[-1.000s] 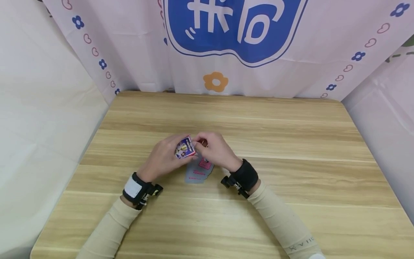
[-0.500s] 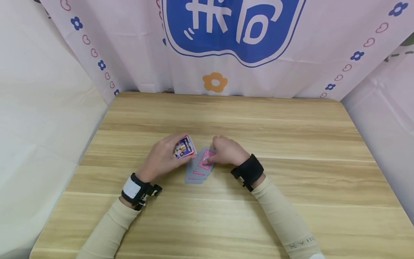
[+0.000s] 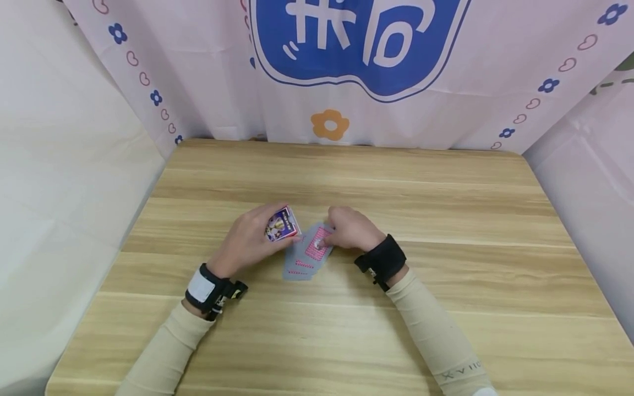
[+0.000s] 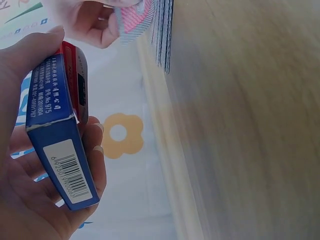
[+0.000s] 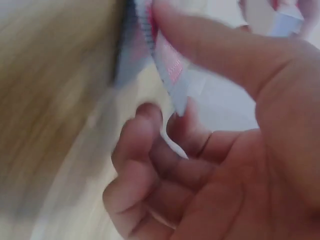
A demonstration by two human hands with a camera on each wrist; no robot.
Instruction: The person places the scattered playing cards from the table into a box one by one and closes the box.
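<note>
My left hand (image 3: 238, 245) grips a small playing card box (image 3: 281, 225) with a dark blue printed face and red edges. Its barcode end (image 4: 69, 172) shows in the left wrist view. Just right of the box, a fanned pile of playing cards (image 3: 299, 270) lies on the table, grey with pink-patterned backs. My right hand (image 3: 354, 228) pinches a top playing card (image 5: 172, 65), the thumb on its back and a fingertip at its edge. How many cards it holds, I cannot tell; the right wrist view is blurred.
The wooden table (image 3: 446, 220) extends around both hands. Behind its far edge hangs a white printed cloth (image 3: 218, 82) with a blue emblem and an orange flower (image 3: 330, 125). Pale cloth (image 3: 54, 192) also borders the left side.
My right hand has moved from the box's end rightward to the card pile. A top card has shifted slightly right with it. The left hand keeps the box in nearly the same place.
</note>
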